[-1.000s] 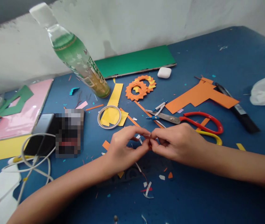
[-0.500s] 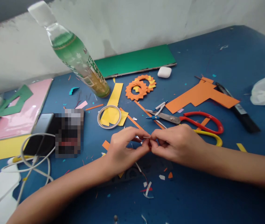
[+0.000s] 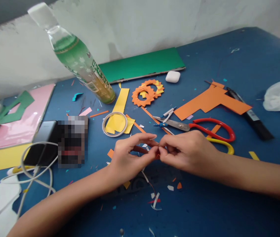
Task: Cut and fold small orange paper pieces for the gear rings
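The left hand (image 3: 127,158) and right hand (image 3: 186,151) meet fingertip to fingertip, both pinching one small orange strip (image 3: 142,149) just above the blue table (image 3: 204,210), near its middle. Paper scraps (image 3: 157,197) lie on the near side below them. Just beyond the right hand lie red scissors (image 3: 204,126), touching a compass (image 3: 165,118). A tape ring (image 3: 114,123) sits on yellow paper beyond the left hand; farther off are orange rings (image 3: 147,92), a tilted bottle (image 3: 80,62) at far left
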{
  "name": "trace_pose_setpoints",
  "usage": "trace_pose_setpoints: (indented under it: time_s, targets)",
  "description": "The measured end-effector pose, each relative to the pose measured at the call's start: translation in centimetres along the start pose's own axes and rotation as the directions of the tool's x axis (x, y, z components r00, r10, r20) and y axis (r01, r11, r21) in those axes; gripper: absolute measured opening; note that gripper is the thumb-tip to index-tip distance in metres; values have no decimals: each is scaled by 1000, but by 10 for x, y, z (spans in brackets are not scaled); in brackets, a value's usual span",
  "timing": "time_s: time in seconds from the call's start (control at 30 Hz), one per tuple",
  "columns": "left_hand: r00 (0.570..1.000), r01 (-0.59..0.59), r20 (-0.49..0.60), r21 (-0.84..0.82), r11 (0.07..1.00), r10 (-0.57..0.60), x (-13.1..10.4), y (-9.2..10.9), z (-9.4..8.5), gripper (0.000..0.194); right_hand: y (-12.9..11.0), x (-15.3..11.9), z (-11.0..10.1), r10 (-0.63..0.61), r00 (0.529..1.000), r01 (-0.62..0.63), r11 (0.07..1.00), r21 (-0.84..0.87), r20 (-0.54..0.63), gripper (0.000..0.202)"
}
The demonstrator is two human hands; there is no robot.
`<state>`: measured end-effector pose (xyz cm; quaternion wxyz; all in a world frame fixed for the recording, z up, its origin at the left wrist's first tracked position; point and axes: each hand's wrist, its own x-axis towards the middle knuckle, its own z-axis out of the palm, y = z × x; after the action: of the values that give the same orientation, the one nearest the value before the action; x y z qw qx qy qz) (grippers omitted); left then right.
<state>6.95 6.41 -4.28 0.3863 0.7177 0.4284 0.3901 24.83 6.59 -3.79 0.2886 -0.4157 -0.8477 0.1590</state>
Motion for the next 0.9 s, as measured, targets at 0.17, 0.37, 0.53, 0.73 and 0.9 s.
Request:
trace_pose_setpoints:
  time_s: [0.17,0.37,0.53,0.73,0.9]
  targets:
    - [1000,24,18,0,1000,-24,-1,2,0,21,0,-1,1,-22,1000,22,1000,4,-4,15]
    - [998,60,-16,12,998,-60,-1,5,3,14,-1,-1,4,-34,999,34,999,10,-15,15]
    - [996,87,-26,-4,996,-88,-2,4,5,14,-1,-2,5,-11,1000,10,1000,-25,-18,16]
    - [996,81,-34,1,997,-81,-3,3,5,11,-2,-2,6,-17,999,15,999,-47,-37,15]
    - [997,58,-49,5,998,-58,-4,3,6,13,-2,-2,5,-7,999,6,999,-32,-32,15]
